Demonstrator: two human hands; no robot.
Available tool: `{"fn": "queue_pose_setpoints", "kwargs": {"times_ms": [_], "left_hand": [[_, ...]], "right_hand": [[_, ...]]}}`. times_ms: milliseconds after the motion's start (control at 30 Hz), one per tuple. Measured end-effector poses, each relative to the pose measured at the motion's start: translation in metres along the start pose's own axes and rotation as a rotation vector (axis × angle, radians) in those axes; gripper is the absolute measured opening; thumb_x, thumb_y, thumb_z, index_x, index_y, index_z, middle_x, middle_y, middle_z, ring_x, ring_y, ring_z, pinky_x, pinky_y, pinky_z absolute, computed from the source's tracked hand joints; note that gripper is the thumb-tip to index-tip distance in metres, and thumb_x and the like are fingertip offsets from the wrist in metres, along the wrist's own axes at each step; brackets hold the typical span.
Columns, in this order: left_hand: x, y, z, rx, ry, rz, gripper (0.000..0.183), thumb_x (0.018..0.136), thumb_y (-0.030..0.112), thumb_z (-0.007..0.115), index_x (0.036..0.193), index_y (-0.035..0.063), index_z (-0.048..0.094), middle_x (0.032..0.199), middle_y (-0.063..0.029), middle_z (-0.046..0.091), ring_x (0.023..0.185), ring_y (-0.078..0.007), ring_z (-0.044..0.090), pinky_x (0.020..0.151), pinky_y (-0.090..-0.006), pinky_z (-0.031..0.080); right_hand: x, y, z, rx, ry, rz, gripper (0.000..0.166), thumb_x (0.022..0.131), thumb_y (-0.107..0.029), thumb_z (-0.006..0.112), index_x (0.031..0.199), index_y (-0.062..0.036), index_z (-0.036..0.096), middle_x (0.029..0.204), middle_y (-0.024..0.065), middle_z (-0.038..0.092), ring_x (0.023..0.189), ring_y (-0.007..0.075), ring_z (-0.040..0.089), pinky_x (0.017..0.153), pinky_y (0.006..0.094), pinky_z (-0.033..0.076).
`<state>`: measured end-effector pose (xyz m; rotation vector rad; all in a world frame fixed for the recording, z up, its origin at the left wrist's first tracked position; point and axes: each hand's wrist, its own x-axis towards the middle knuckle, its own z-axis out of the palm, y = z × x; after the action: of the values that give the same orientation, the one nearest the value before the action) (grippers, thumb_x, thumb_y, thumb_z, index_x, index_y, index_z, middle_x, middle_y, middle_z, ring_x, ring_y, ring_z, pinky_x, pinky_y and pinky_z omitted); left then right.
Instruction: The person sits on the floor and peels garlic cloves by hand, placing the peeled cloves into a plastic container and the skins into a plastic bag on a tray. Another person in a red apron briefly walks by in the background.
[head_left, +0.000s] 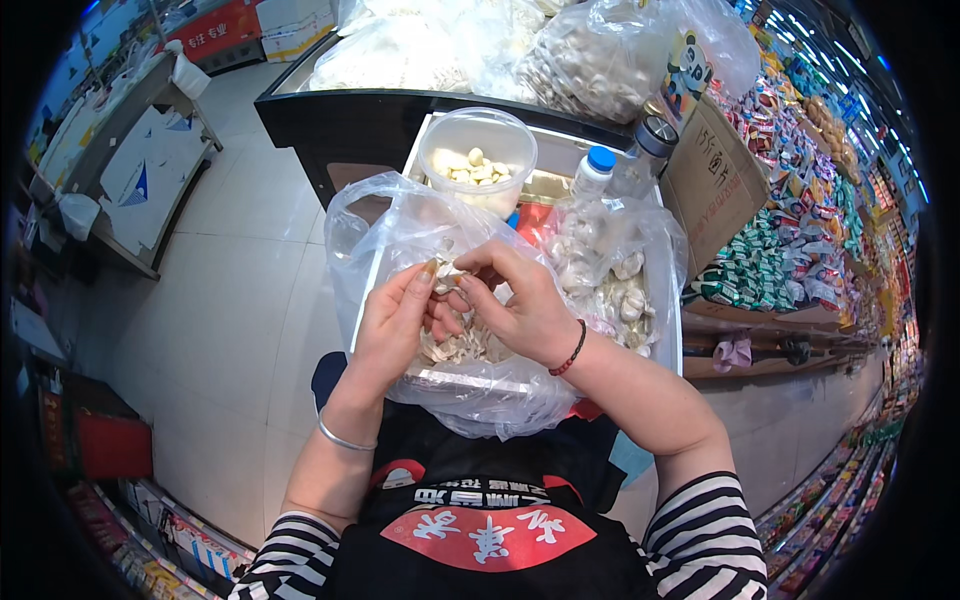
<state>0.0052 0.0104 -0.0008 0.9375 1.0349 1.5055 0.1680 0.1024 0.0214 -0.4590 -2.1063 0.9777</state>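
Observation:
Between my left hand (409, 307) and my right hand (517, 300) is a piece of garlic with papery skin (448, 276), pinched by the fingertips of both. Below it, loose garlic skins (469, 341) lie in a clear plastic bag (360, 217) spread over an open drawer. Beyond my hands stands a round clear plastic tub (517, 154) with peeled garlic cloves (474, 169) in it. Right of my right hand, whole garlic bulbs (632, 300) lie in another clear bag.
A white bottle with a blue cap (595, 169) and a dark-lidded jar (654, 139) stand at the drawer's back right. Stuffed plastic bags (592, 60) cover the counter above. A cardboard flap (712, 180) and shelves of packaged snacks (757, 262) are at the right; a low table (150, 180) stands left.

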Motion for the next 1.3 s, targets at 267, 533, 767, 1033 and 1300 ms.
{"fn": "queue_pose_setpoints", "kwargs": {"times_ms": [267, 533, 767, 1033, 1300], "left_hand": [[-0.007, 0.004, 0.008, 0.411, 0.053, 0.086, 0.038, 0.110, 0.032, 0.040, 0.097, 0.0020, 0.059, 0.065, 0.0004, 0.055, 0.055, -0.0070, 0.053, 0.051, -0.0248, 0.041], [-0.007, 0.007, 0.000, 0.228, -0.083, -0.055, 0.038, 0.109, 0.035, 0.040, 0.096, 0.0046, 0.057, 0.069, 0.0021, 0.050, 0.057, -0.0059, 0.043, 0.052, -0.0223, 0.037], [-0.006, 0.009, -0.001, 0.092, -0.132, -0.227, 0.044, 0.109, 0.038, 0.038, 0.088, 0.0055, 0.057, 0.067, 0.0036, 0.045, 0.056, -0.0051, 0.036, 0.051, -0.0226, 0.031], [-0.006, 0.003, -0.002, 0.135, -0.128, -0.059, 0.046, 0.110, 0.036, 0.035, 0.086, 0.0050, 0.057, 0.068, 0.0022, 0.049, 0.056, -0.0049, 0.039, 0.052, -0.0226, 0.032], [-0.008, 0.003, -0.004, 0.157, -0.079, 0.013, 0.042, 0.111, 0.031, 0.035, 0.100, 0.0012, 0.062, 0.065, 0.0036, 0.049, 0.056, -0.0038, 0.042, 0.050, -0.0223, 0.033]], "right_hand": [[0.000, -0.004, -0.002, -0.174, -0.060, -0.089, 0.022, 0.090, -0.012, 0.073, 0.107, -0.0008, 0.065, 0.084, 0.0107, 0.063, 0.066, 0.0182, 0.062, 0.061, 0.0285, 0.050], [-0.003, -0.006, -0.002, -0.126, -0.053, -0.102, 0.023, 0.089, -0.015, 0.076, 0.104, -0.0022, 0.065, 0.080, 0.0092, 0.065, 0.060, 0.0172, 0.063, 0.055, 0.0285, 0.048], [-0.005, -0.014, -0.004, -0.123, -0.128, -0.034, 0.023, 0.091, -0.020, 0.073, 0.098, -0.0020, 0.062, 0.079, 0.0155, 0.068, 0.068, 0.0308, 0.069, 0.058, 0.0358, 0.051], [-0.004, -0.019, 0.004, -0.022, -0.076, 0.007, 0.021, 0.093, -0.018, 0.071, 0.097, -0.0003, 0.060, 0.080, 0.0176, 0.068, 0.068, 0.0320, 0.069, 0.059, 0.0360, 0.052], [-0.007, -0.019, 0.019, 0.255, 0.019, 0.132, 0.015, 0.098, -0.012, 0.064, 0.097, 0.0017, 0.060, 0.080, 0.0146, 0.066, 0.070, 0.0187, 0.069, 0.060, 0.0304, 0.051]]}}
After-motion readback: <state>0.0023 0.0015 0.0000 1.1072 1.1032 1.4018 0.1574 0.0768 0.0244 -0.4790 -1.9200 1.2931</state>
